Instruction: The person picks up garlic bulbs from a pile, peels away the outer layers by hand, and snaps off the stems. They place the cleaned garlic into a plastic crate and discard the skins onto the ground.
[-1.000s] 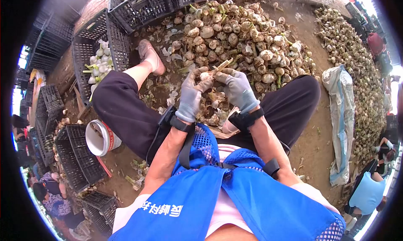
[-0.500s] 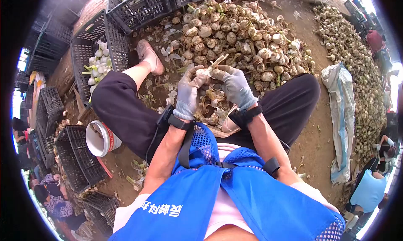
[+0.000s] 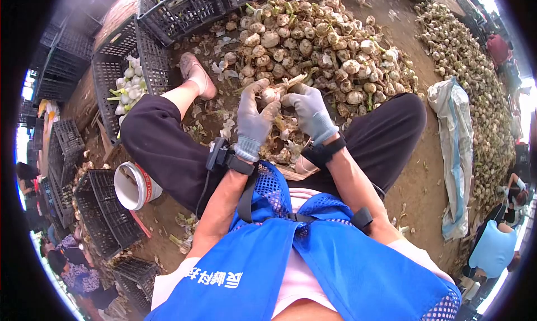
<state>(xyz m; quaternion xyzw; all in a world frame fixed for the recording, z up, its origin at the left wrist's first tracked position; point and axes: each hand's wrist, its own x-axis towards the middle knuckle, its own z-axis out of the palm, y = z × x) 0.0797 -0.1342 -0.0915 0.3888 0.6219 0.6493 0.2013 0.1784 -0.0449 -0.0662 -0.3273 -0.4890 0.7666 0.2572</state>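
Note:
A garlic bulb (image 3: 271,95) with a dry stem pointing up to the right is held between my two gloved hands. My left hand (image 3: 254,118) wraps its fingers and thumb round the bulb from the left. On the other side, my right hand (image 3: 310,111) has its fingers curled and the thumb against the bulb, close to the base of the stem; what lies under its fingertips is partly hidden. Just beyond the hands rises a heap of unpeeled garlic (image 3: 313,41). Loose peelings (image 3: 285,128) lie below them, between my legs.
A black crate (image 3: 106,69) with cleaned white bulbs (image 3: 131,86) stands at the left. Near my knee are a white bucket (image 3: 130,189) and another crate (image 3: 106,203). A plastic sack (image 3: 452,158) lies right, beside a long garlic pile (image 3: 475,108). Other people sit at both edges.
The garlic bulb has turned so more of its purplish-white side shows. My left hand has opened slightly around it, and my right hand has shifted down a little along the stem.

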